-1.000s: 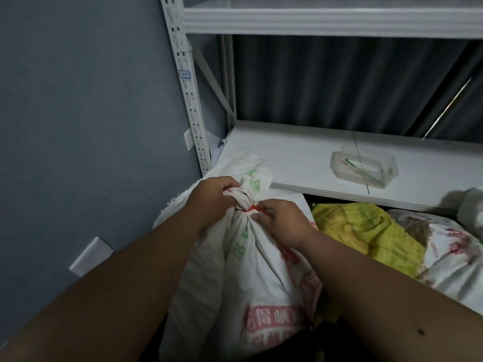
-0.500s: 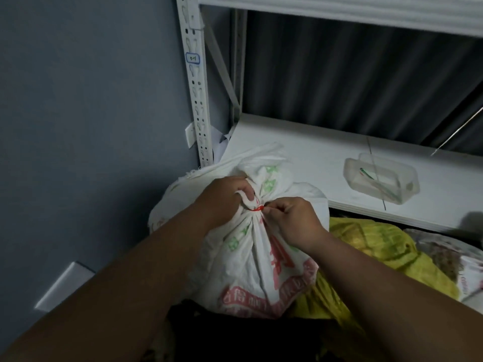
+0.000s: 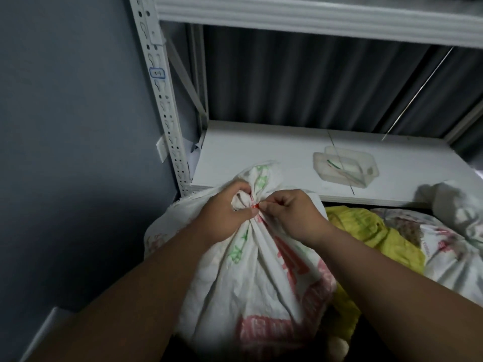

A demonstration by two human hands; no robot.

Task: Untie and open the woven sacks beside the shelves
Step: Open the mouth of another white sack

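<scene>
left hand (image 3: 224,212) grips white sack (image 3: 261,278) neck, right hand (image 3: 295,215) pinches red tie (image 3: 255,205); white shelf (image 3: 261,152), grey wall (image 3: 65,126).

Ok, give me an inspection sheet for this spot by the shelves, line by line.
Surface: white shelf board, mostly bare.
Job's things: white woven sack, neck bunched and tied with a red tie; not open yet.
Clutter: clear plastic box on the shelf; yellow sack and a printed sack at right.
Hands: left hand grips the neck; right hand pinches the tie.
Cables: nothing seen.
Surroundings: grey wall, slotted shelf upright.
</scene>
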